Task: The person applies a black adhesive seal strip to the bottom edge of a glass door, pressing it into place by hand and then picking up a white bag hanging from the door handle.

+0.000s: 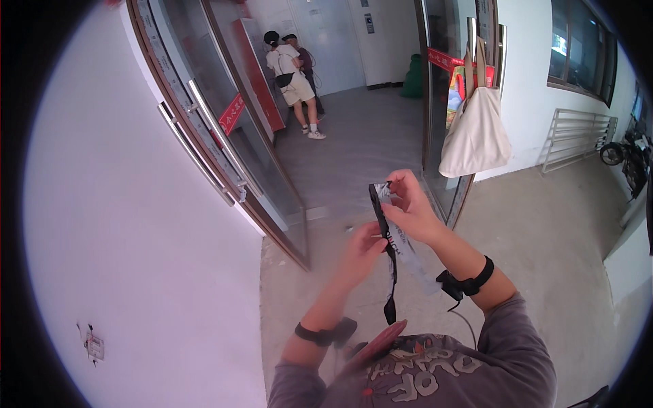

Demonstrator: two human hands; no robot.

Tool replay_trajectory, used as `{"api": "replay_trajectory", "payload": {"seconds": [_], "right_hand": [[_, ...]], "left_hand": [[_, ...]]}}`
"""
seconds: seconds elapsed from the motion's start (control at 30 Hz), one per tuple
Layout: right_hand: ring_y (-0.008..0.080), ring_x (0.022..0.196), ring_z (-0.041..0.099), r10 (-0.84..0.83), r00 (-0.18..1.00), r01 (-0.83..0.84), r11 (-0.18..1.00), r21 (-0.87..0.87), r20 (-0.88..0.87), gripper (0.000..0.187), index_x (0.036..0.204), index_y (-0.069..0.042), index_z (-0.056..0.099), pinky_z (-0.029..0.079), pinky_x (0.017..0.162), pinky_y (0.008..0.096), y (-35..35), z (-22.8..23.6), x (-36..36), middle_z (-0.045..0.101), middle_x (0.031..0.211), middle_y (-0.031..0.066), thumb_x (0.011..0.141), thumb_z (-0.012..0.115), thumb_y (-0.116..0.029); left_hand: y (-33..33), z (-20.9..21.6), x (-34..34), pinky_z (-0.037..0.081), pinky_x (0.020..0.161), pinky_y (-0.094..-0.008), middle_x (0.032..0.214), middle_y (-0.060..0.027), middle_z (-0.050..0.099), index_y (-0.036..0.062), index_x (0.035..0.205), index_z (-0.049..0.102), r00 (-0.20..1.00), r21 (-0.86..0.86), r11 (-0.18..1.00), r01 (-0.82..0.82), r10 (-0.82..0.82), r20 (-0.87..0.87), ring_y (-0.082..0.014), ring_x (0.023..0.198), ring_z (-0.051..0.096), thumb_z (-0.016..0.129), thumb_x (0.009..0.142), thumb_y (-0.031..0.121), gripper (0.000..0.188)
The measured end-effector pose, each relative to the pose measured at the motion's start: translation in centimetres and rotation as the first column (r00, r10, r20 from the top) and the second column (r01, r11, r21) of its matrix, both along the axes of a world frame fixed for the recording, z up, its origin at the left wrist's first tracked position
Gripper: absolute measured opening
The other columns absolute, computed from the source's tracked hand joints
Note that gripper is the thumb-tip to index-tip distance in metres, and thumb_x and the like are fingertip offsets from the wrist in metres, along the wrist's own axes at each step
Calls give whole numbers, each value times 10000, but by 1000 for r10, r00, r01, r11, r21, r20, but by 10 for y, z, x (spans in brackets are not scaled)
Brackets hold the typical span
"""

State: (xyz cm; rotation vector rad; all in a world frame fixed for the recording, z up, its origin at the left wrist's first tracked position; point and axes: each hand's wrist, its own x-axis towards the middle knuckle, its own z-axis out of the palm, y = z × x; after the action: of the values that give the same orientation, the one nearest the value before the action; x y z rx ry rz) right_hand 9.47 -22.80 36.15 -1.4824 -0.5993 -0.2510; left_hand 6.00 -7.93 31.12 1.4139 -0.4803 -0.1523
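Observation:
Both hands are up in front of my chest on a long, thin plastic wrapper (406,253), silvery and translucent with a black edge strip and dark print. My right hand (410,209) pinches its top end between thumb and fingers. Lower down, my left hand (364,250) closes its fingertips on the black edge. The strip dangles below the left hand and ends in a dark, pointed tip (390,311). Each forearm wears a black strap with a small box. Close to my shirt a reddish flat thing (374,345) shows, its kind unclear.
Two glass doors (235,129) stand swung wide, with long metal handles. A cream tote bag (478,136) hangs from the right handle. Beyond the doorway are two people (294,78) and a green sack (412,76). Metal railings (578,136) and a motorbike (629,156) are at right.

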Motion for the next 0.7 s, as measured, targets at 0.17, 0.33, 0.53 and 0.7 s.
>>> {"api": "replay_trajectory", "payload": {"seconds": [0.17, 0.33, 0.53, 0.7], "right_hand": [[144, 794, 449, -222, 946, 239, 970, -43, 237, 342, 950, -63, 376, 387, 705, 273, 1, -9, -2, 401, 892, 38, 679, 556, 44], [262, 824, 497, -204, 605, 501, 849, -168, 769, 272, 838, -38, 458, 420, 722, 330, -10, -13, -5, 465, 856, 107, 610, 575, 55], [290, 926, 506, 19, 532, 426, 858, -287, 847, 223, 787, -26, 537, 430, 776, 398, -4, -9, -20, 504, 914, 116, 571, 572, 19], [263, 946, 506, 144, 544, 429, 799, -422, 827, 268, 834, -21, 556, 427, 795, 379, 2, -8, -34, 513, 978, 112, 567, 571, -2]], "left_hand": [[-5, -15, 6, 415, 766, -268, 1034, -58, 488, 9, 1122, 402, 988, -84, 991, -100, 88, -128, -129, 911, 488, 437, 828, 98, 309], [-3, 1, 3, 398, 747, -259, 1024, -50, 493, 13, 1108, 422, 962, -166, 977, -132, 86, -258, -122, 907, 480, 395, 851, 203, 321], [12, 17, -1, 359, 672, -208, 962, -4, 501, 57, 1120, 421, 975, -381, 914, -138, 57, -217, -101, 833, 466, 476, 801, 300, 406], [20, 27, -6, 417, 671, -235, 989, -44, 504, 48, 1028, 454, 959, -170, 951, -260, 234, -159, -121, 858, 496, 488, 785, 49, 245]]}}
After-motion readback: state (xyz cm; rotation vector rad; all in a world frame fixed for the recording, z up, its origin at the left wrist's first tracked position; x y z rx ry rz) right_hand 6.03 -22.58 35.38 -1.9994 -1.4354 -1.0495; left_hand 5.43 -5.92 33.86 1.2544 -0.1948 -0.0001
